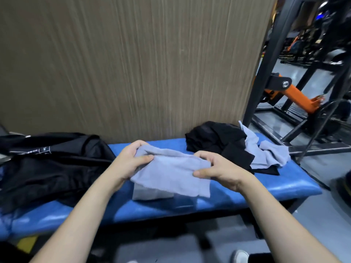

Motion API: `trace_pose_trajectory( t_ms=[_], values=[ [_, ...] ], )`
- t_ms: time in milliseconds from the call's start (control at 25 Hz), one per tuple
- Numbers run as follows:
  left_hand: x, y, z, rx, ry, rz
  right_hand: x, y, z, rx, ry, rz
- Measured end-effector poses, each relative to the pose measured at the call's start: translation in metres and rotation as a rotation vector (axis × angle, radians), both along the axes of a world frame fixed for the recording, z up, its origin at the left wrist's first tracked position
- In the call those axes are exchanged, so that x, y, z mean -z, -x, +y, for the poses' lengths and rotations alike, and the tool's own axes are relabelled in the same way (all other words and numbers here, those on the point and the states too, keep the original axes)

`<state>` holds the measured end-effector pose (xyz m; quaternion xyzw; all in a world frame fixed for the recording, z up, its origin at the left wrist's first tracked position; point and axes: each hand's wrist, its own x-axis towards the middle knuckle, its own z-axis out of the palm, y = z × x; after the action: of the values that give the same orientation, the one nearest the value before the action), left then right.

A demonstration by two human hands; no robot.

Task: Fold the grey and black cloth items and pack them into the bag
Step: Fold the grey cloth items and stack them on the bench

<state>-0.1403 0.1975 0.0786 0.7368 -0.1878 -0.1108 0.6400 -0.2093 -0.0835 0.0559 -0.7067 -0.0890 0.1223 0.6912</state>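
Far left, slumped on the blue padded bench (266, 188): black bag (51, 168), mouth not clearly readable from here, so no telling whether anything is packed.

Centre, the action: grey cloth (171, 173) held up just above the bench, partly folded, one layer hanging lower beneath the top flap. Looks like mid-fold on this piece, not yet at the packing step.

Left hand (131, 160) gripping the cloth's left upper edge, fingers curled over the far side, thumb pressed on the near face. Tight pinch, no gap showing.

Right hand (218, 170) clamped on the right edge, thumb under and forward, fingers curled over the top, narrow and closed on fabric.

Further right, waiting on the bench: crumpled black garment (216, 143), with a second grey cloth (269, 154) lying partly over and beside it, both unfolded.

Next move, by the look of it: bring the two held edges together or lay the piece down to square it off, then carry it left across to the bag. Loose, soft cloth, so likely to slip out of shape unless both pinches hold through the fold.
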Motion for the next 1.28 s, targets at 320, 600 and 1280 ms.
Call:
trace_pose_trajectory(
  t_ms=[320,600,1280],
  values=[
    [0.067,0.000,-0.018,-0.141,-0.052,-0.032,0.028,-0.004,-0.013,0.392,-0.051,-0.008],
    [0.073,-0.007,-0.049,-0.008,-0.188,-0.089,0.040,0.003,-0.039,0.499,0.312,-0.016],
    [0.101,0.009,-0.076,0.152,-0.749,-0.259,0.058,0.017,-0.070,0.425,0.849,-0.002]
  ],
)
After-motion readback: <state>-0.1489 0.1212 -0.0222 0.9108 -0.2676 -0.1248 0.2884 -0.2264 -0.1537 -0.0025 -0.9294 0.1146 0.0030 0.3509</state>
